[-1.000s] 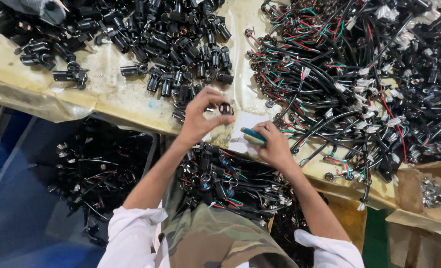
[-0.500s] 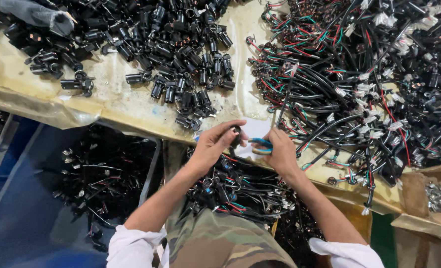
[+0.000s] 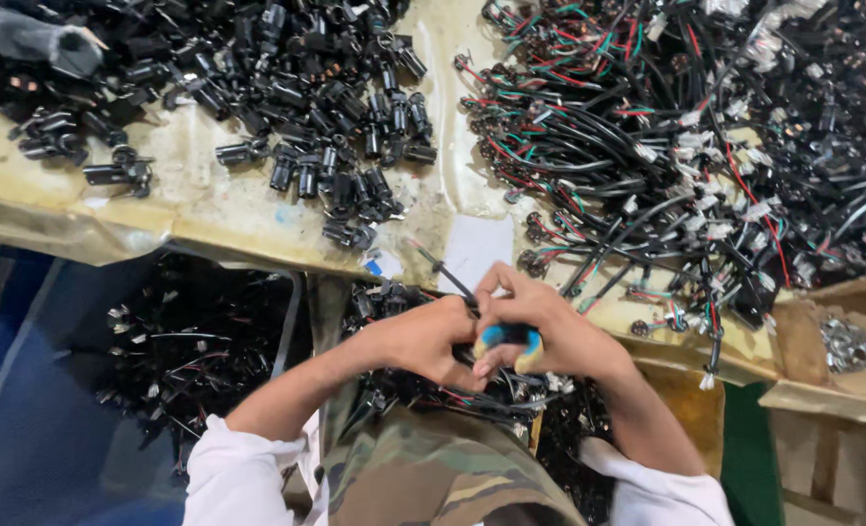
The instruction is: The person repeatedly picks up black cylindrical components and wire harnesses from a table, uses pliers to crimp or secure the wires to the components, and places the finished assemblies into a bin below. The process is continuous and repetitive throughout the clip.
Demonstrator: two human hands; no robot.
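One blue-and-yellow-handled tool clamped in the grip of the right hand, its handle mostly hidden by the fingers, just off the near edge of the tabletop and above the lap. One thin black cable pinched at the same spot, rising up and to the left from between the two hands toward the tabletop. Left hand pressed against the right, grip curled shut at the cable's lower end; what lay inside the fist could not be told. Two white sleeves pushed back on the forearms, camouflage-patterned cloth between them. Just beyond the hands, one white paper slip lying flat on the yellowed covering. Farther out on the left, one spread heap of short black cylindrical connectors, far too many to count, several lying singly at its edges. On the right, one tangled mass of black cable assemblies with red, green and white leads, likewise beyond counting. Under the tabletop, one blue bin holding more black parts, and at the far right one cardboard box with small metal pieces inside.
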